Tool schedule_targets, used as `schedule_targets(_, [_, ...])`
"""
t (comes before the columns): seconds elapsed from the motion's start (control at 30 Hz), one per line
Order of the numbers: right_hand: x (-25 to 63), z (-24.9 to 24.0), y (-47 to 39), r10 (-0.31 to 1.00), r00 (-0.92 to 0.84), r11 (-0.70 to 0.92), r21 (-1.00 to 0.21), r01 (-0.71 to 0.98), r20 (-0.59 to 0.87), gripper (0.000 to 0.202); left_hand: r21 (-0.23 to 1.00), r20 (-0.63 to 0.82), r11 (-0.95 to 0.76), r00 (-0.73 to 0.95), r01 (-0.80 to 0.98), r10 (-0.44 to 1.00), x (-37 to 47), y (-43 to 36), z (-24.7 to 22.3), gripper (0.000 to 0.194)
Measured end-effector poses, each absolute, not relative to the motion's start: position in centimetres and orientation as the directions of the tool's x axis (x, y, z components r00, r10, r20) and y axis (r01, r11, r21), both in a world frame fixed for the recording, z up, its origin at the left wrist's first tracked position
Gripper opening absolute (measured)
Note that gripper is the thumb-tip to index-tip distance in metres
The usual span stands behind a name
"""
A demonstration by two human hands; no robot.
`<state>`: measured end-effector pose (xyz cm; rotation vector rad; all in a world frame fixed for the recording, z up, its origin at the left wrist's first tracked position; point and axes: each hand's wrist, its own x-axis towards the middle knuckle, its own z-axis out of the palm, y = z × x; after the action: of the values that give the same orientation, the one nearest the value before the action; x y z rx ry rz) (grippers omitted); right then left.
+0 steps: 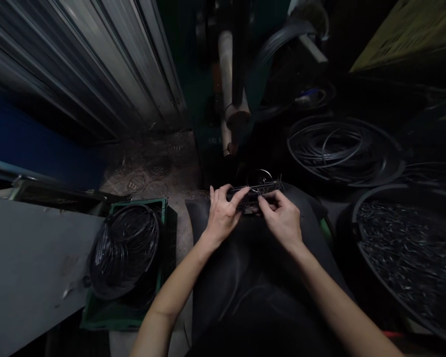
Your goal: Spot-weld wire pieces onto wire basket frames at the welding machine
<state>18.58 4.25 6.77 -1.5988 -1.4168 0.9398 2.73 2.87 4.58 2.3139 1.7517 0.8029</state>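
Observation:
Above my lap, my left hand (223,213) and my right hand (283,218) hold a small frame of thin metal wire (265,187) between them. My left thumb and fingers are closed on its left end. On the right, my thumb and fingertips pinch its near side. A shiny wire ring (260,177) rises at the far edge of the frame; whether it is joined to it, I cannot tell. Just beyond the hands is a dark machine with a pale rod (226,69) pointing down toward them. Dim light hides the finer wires between the fingers.
At left, a black basin of wire loops (124,248) rests on a green crate (96,312), beside a grey panel (33,263). To the right stand a tub of coiled wire (330,148) and a large tub of small metal pieces (412,263). Wire scraps litter the floor (152,158).

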Motion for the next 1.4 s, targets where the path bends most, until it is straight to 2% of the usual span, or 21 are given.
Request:
schedule_targets(0.2, [17.6,7.0,6.5,0.995,0.06,0.035,-0.846,0.532,0.079,0.022,0.332,0.402,-0.298,0.151,0.895,0.903,2.3,4.0,4.4,0.063])
schedule_targets(0.43, [15.8,5.9,7.7,0.973,0.067,0.163,-0.86,0.483,0.222,0.024,0.398,0.387,-0.226,0.061,0.889,0.92,1.7,5.2,4.3,0.066])
schedule_targets(0.6, [15.1,5.2,8.7,0.966,0.053,0.198,-0.858,0.473,0.252,0.024,0.406,0.433,-0.236,0.042,0.883,0.901,1.3,6.2,3.6,0.068])
schedule_targets(0.83, [14.5,4.6,10.4,0.929,0.019,0.305,-0.795,0.523,0.369,0.025,0.423,0.483,-0.248,0.015,0.872,0.876,0.7,7.6,2.4,0.07])
schedule_targets(1.4, [13.7,4.0,12.6,0.895,-0.028,0.387,-0.742,0.547,0.446,0.024,0.456,0.552,-0.269,-0.032,0.848,0.834,-0.1,9.9,1.6,0.06])
